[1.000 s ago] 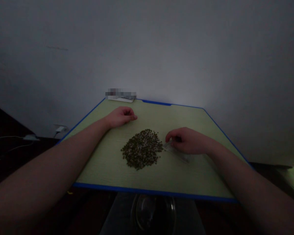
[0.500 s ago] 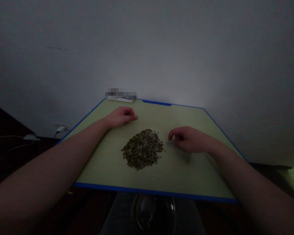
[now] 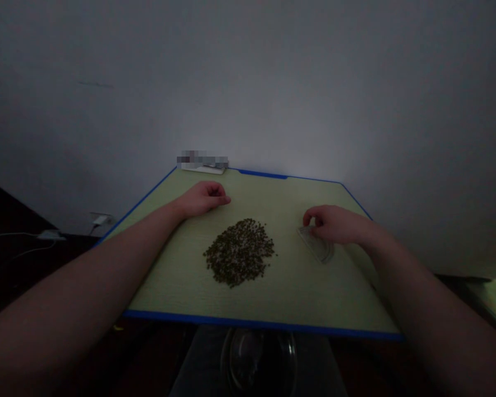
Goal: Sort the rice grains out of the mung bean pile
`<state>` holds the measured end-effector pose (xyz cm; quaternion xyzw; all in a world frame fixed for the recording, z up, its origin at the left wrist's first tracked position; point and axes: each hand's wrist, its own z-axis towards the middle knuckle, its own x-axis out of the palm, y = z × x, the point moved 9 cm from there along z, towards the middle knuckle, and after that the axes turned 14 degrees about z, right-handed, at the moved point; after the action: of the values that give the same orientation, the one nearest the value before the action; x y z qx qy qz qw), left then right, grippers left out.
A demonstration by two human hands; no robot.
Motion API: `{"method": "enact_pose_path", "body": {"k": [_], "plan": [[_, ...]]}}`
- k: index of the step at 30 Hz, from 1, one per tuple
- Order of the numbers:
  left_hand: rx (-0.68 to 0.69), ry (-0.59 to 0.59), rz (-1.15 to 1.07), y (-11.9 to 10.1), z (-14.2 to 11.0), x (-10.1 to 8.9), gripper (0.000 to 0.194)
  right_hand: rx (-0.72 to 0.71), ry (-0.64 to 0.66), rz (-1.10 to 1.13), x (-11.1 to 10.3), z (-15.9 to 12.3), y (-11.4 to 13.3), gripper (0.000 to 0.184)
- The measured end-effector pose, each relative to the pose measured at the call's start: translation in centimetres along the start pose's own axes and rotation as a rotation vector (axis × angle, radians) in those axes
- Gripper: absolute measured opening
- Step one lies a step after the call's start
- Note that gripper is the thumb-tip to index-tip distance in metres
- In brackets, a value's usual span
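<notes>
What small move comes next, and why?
Perhaps slide the clear flat piece left to nudge the stray grain into the grain pile: your right hand is on that piece, and the grain lies just off the pile's right edge.

The half-round piece [image 3: 323, 251] looks like clear, smooth plastic; the grain pile [image 3: 240, 253], rough and matt. The counter [image 3: 297, 298] has a matt, wood-like top and smooth plastic edging [image 3: 264, 324]. The round vessel [image 3: 252, 361] is glossy, the wall [image 3: 248, 82] matt.
</notes>
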<state>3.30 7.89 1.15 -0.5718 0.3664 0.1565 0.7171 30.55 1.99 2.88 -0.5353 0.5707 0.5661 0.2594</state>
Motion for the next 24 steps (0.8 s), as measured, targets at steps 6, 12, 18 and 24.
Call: {"method": "enact_pose_path", "body": {"k": [6, 12, 18, 24], "plan": [[0.012, -0.001, 0.008, 0.0, 0.0, 0.0, 0.029, 0.048, -0.021, -0.059, -1.2, 0.2, -2.2, 0.028], [0.013, -0.002, 0.015, 0.0, 0.0, 0.0, 0.029, -0.104, -0.129, -0.014, -0.3, 0.2, 1.5, 0.031], [0.012, 0.0, 0.01, -0.1, 0.0, 0.0, 0.03, -0.275, -0.231, 0.014, 1.0, 0.1, 5.3, 0.035], [0.048, -0.01, 0.047, 0.0, 0.1, -0.1, 0.029, -0.354, -0.254, 0.06, 1.5, 0.3, 5.6, 0.036]]}}
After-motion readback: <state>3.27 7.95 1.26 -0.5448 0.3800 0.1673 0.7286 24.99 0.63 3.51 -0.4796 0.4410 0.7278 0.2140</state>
